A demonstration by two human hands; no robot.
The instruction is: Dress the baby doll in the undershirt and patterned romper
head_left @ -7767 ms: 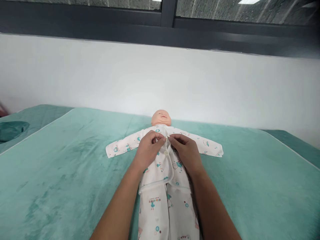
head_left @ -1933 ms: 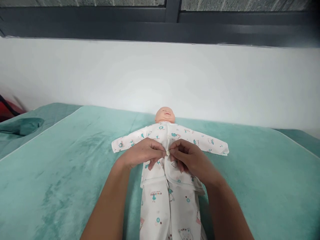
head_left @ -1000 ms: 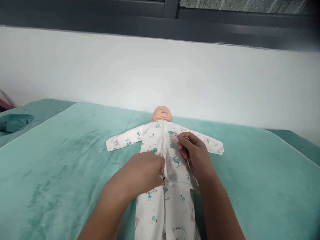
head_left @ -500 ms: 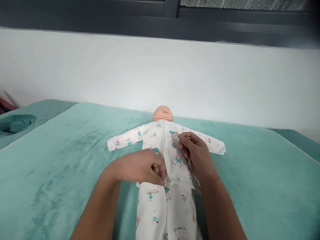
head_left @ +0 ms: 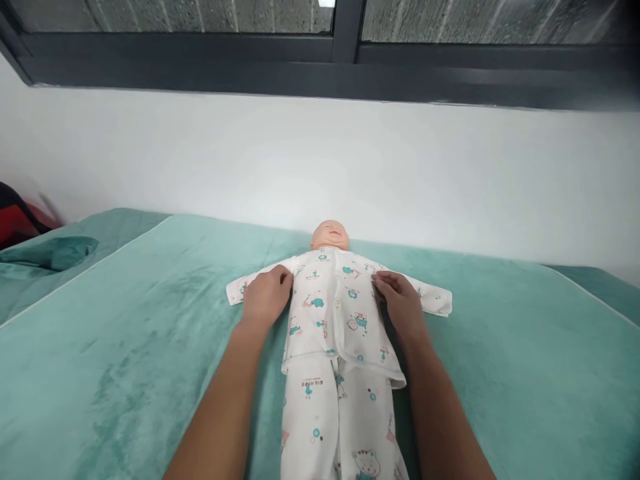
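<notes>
A baby doll [head_left: 330,235] lies on its back on the green bedding, its head toward the wall. It wears a white printed baby shirt [head_left: 313,317] with long sleeves spread to both sides, and matching white pants [head_left: 310,420]. The shirt's front is drawn together along the middle, and its hem lies over the waist of the pants. My left hand [head_left: 267,295] is closed at the shirt's left underarm, fingertips against the cloth. At the opposite underarm, the fingers of my right hand [head_left: 400,303] pinch the shirt's side.
Green plush bedding [head_left: 150,347] spreads around the doll. Behind it rises a white wall [head_left: 250,160] below a dark window frame [head_left: 200,63]. A red and black object [head_left: 17,220] sits at the far left, beside a fold in the bedding.
My left hand has moved from the shirt's lower front edge up and left to the underarm. My right hand stays near the other underarm. The view has tilted up slightly.
</notes>
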